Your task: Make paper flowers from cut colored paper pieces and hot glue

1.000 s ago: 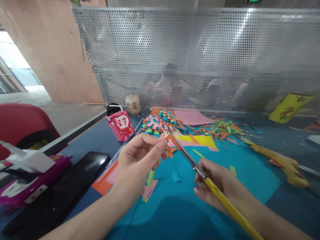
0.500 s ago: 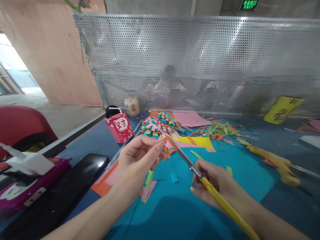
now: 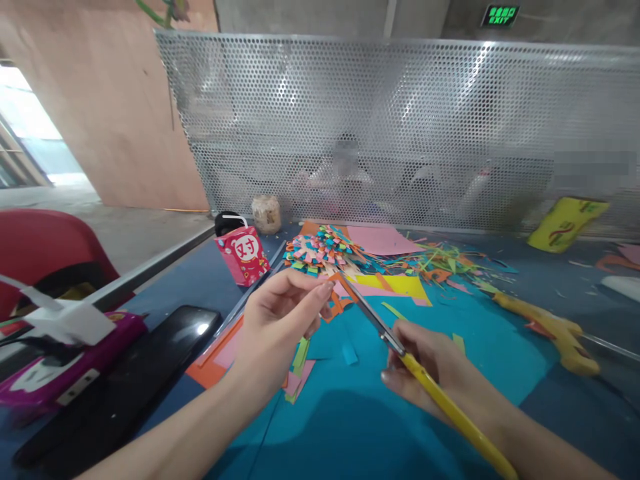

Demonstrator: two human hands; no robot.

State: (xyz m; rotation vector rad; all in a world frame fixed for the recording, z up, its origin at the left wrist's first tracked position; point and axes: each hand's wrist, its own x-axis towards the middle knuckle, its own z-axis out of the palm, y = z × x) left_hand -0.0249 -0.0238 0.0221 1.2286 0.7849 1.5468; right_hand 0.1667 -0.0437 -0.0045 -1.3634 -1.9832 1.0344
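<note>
Between thumb and fingers, my left hand [image 3: 285, 310] pinches a small piece of orange paper [image 3: 336, 280]. My right hand [image 3: 430, 360] is wrapped round yellow-handled scissors [image 3: 435, 393]. Their metal blades point up and left, nearly together, with the tips against the orange paper's edge. Below both hands lies a large blue paper sheet [image 3: 380, 413]. Several cut strips, among them a green strip [image 3: 301, 357], lie on it near my left hand. Just beyond the hands is a heap of multicoloured fringed paper pieces [image 3: 325, 250], next to yellow paper [image 3: 407, 287].
At the left stand a red drink carton [image 3: 245, 257] with a straw, a black phone [image 3: 185, 333] and a purple power strip [image 3: 75, 373]. A yellow glue gun [image 3: 555, 327] lies right, near paper scraps [image 3: 450, 260]. A perforated metal screen [image 3: 400, 120] closes off the back; a person sits behind it.
The view has shifted slightly, so the background sits a little lower and further right. Less of the orange paper shows beside the scissor blades; both hands keep their grip.
</note>
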